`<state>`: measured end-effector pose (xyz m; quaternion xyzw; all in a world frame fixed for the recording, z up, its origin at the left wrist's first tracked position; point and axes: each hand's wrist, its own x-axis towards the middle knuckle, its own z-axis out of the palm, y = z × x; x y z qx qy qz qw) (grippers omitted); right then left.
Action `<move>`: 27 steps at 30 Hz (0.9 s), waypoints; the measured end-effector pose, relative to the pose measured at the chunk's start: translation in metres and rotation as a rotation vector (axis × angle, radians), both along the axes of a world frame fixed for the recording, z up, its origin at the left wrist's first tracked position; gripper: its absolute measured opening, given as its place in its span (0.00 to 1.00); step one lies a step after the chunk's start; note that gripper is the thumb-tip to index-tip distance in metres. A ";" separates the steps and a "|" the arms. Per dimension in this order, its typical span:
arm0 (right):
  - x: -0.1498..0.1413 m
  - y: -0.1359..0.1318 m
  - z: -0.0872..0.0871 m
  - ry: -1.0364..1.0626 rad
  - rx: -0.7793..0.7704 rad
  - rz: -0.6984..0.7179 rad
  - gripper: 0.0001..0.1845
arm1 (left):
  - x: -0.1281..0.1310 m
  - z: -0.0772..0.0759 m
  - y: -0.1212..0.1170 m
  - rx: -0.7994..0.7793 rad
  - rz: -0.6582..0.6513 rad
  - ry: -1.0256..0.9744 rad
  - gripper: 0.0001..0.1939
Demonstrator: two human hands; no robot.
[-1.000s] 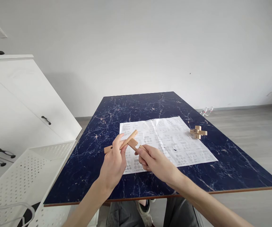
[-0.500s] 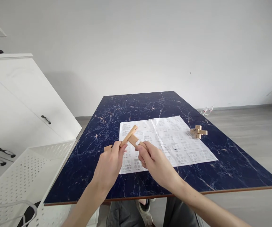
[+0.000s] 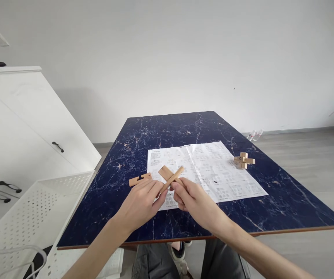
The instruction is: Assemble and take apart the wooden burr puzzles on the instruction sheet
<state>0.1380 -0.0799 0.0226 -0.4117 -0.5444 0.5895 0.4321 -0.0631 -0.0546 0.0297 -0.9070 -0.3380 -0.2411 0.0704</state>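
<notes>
Before you stood one dark blue, white-veined table [image 3: 161, 131] bearing one white printed paper sheet [image 3: 213, 166]. Your two hands, left hand [image 3: 143, 199] and right hand [image 3: 192, 195], both pinched wood. One interlocked pale wooden cluster [image 3: 244, 160] stood by the sheet's right edge. Of three tan wooden bars, the left-held bar [image 3: 172, 180] crossed over the right-held bar [image 3: 165, 172]; the notched bar [image 3: 140, 180] lay just beyond your left hand.

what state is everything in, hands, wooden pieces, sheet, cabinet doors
left hand: closed on left stick
right hand: closed on right stick
left stick: held tilted, crossing in front of right stick
right stick: held, partly hidden
notched block: lying on table, partly behind left hand
sheet: unfolded, creased
cluster: pieces joined, at sheet's right edge
cabinet doors: shut
</notes>
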 end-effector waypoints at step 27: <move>0.011 -0.018 0.011 0.067 -0.022 0.172 0.22 | 0.003 0.000 -0.018 -0.403 0.108 -0.273 0.16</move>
